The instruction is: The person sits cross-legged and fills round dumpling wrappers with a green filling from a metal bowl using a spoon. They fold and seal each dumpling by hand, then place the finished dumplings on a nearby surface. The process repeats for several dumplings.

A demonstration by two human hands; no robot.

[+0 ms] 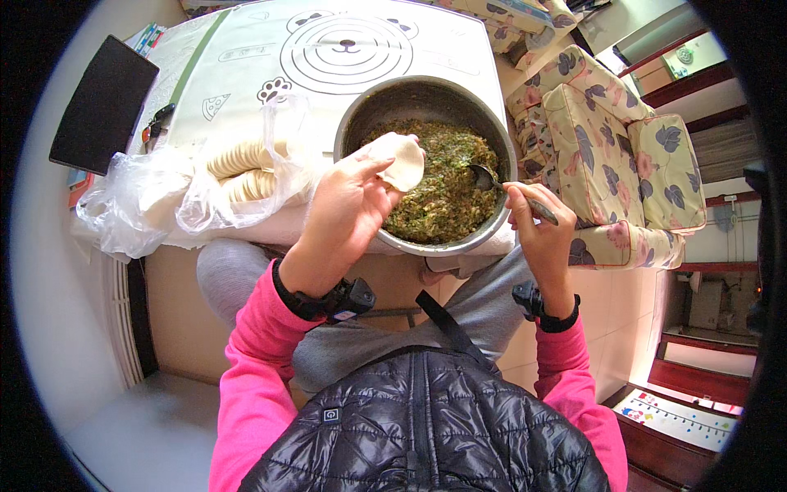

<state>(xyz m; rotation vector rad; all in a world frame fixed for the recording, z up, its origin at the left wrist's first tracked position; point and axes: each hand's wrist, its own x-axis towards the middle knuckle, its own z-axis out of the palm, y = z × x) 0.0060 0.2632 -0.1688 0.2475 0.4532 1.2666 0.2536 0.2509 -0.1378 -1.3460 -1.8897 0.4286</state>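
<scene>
A large round metal pot (424,243) stands at the table's near edge, holding a chopped green and brown filling (430,212). My left hand (353,206) is raised over the pot's left side, palm up, with a thin round dough wrapper (404,165) held on its fingers. The handle of a metal spoon (541,211) is gripped in my right hand (544,227) at the pot's right rim, and the spoon's bowl rests in the filling. To the left, stacks of round dough wrappers (246,166) lie in an open clear plastic bag (203,212).
A white table cover (246,67) printed with a bear face lies under the pot. A black flat panel (103,104) stands at the far left, near small dark objects (158,123). A floral-covered armchair (596,160) is on the right.
</scene>
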